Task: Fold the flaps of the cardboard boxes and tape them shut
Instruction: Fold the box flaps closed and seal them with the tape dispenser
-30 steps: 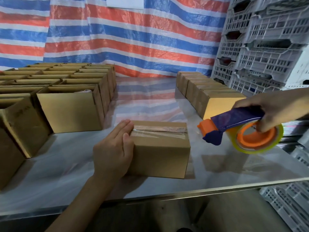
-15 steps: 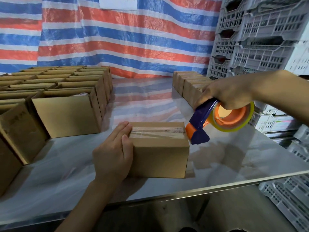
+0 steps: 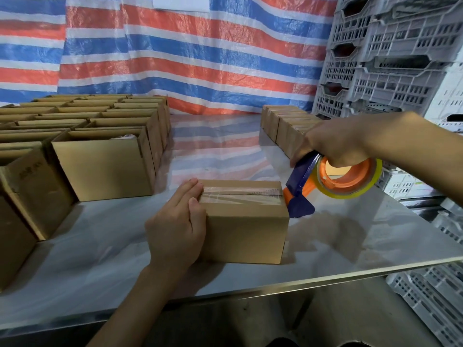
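Taping step: the left hand [image 3: 175, 229] braces the box [image 3: 246, 229] with flat fingers [image 3: 191, 190]; the right hand [image 3: 333, 144] grips the tape dispenser [image 3: 325, 182] at its right end, probably next drawing tape along the seam

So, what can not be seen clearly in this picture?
Head view:
Left end of the small taped brown cardboard box: covered by the left hand.
Contents of the nearest open brown cardboard box: hidden by its walls.
White paper sheet on the striped tarpaulin: cut by the top edge.
Closed brown boxes, near end: behind the right hand gripping a blue-orange tape dispenser.
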